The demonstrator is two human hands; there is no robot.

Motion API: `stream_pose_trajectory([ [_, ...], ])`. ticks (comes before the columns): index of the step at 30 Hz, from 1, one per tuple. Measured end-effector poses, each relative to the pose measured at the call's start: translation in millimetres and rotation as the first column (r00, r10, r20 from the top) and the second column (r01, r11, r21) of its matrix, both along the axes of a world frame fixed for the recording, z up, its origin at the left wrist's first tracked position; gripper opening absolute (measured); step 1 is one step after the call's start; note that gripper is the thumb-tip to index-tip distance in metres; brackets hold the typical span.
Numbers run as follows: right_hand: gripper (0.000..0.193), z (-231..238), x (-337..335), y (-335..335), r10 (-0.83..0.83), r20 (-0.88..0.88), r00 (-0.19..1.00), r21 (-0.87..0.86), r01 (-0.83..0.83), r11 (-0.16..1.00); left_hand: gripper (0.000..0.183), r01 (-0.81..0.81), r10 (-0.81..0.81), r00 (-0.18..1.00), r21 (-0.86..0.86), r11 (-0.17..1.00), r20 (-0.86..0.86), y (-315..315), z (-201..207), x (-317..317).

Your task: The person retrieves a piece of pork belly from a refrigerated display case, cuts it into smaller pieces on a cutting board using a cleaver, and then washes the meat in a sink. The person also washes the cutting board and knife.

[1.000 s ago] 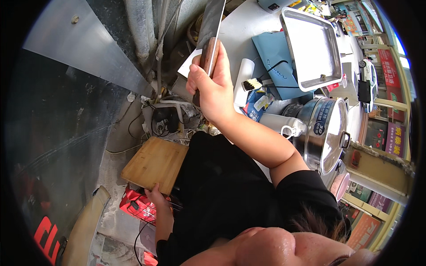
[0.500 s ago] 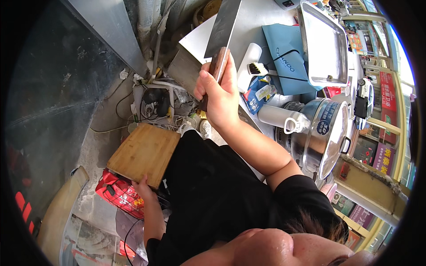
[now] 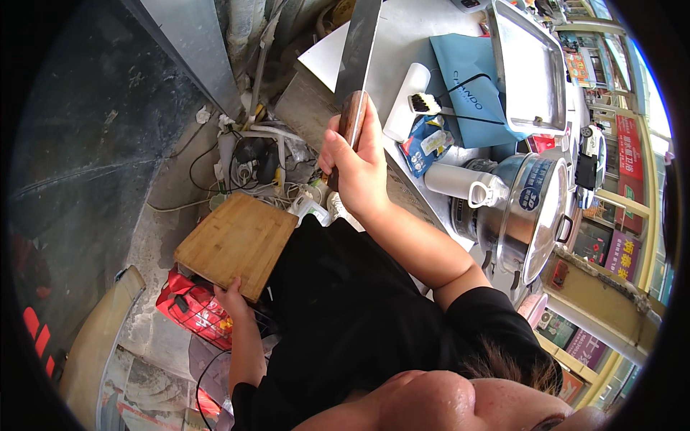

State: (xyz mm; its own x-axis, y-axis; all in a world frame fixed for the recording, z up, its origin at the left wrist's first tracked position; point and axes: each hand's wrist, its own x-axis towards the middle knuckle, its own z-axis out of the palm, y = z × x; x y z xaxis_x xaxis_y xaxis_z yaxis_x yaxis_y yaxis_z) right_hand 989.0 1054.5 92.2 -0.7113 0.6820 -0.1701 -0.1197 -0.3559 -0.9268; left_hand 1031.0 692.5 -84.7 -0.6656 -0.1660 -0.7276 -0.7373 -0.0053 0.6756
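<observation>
Cleaver (image 3: 357, 54): our right hand (image 3: 357, 161) is clenched on its wooden handle, blade raised over the bench (image 3: 402, 32).
Cutting board (image 3: 236, 243): our left hand (image 3: 233, 296) grips its lower edge, arm hanging down.

One head-worn fisheye view looks steeply down from just above the board (image 3: 236, 246), with the counter (image 3: 402, 43) farther off beyond it.
</observation>
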Motion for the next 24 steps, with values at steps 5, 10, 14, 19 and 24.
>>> stream_pose_trajectory([
  [5, 0.076, -0.6, -5.9, -5.9, 0.016, -0.009, 1.000, -0.039, -0.016, 0.999, 0.054, -0.033, 0.032, 0.999, 0.015, 0.999, 0.027, 5.0, 12.2, -7.2],
  [10, 0.076, 7.9, -0.4, -9.7, 0.046, 0.007, 0.999, -0.008, -0.045, 0.999, 0.057, -0.004, 0.004, 1.000, 0.022, 1.000, 0.002, -1.7, 9.6, -3.0],
  [14, 0.075, 26.2, 27.0, -17.2, 0.134, -0.037, 0.990, -0.048, -0.136, 0.990, 0.059, -0.003, 0.004, 1.000, 0.038, 0.999, -0.026, 1.0, 19.0, 5.5],
  [19, 0.076, 62.4, 97.8, -38.7, 0.247, -0.072, 0.966, -0.014, -0.249, 0.968, 0.058, -0.077, 0.083, 0.988, 0.047, 0.996, -0.133, 8.4, 35.1, 36.8],
  [24, 0.075, 106.3, 203.6, -47.1, 0.377, -0.068, 0.924, 0.347, -0.332, 0.877, 0.054, -0.190, 0.221, 0.954, 0.161, 0.968, -0.203, 25.6, 70.0, 82.8],
])
